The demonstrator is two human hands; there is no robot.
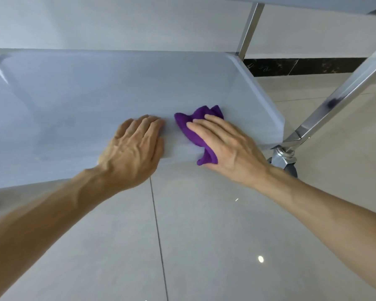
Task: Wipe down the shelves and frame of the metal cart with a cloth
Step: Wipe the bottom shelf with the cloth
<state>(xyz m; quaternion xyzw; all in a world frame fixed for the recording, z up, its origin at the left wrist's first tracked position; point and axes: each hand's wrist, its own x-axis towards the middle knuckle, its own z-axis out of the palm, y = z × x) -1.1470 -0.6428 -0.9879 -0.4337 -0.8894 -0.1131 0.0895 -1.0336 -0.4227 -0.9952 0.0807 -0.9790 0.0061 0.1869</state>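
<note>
The metal cart's lower shelf [96, 94] fills the upper half of the head view, a flat grey steel tray with a raised rim. A crumpled purple cloth [195, 124] lies on its near right part. My right hand [228, 146] presses flat on the cloth with straight fingers, and the cloth's lower end bunches under the palm at the shelf's front edge. My left hand [132, 148] rests on the bare shelf just left of the cloth, fingers slightly bent over the front edge, holding nothing.
Shiny frame posts rise at the back right [249, 29] and front right [343, 96] corners. A caster wheel [288, 165] sits under the front right corner. Glossy grey floor tiles [204, 235] lie below, and a pale wall with a dark skirting strip [302, 66] stands behind.
</note>
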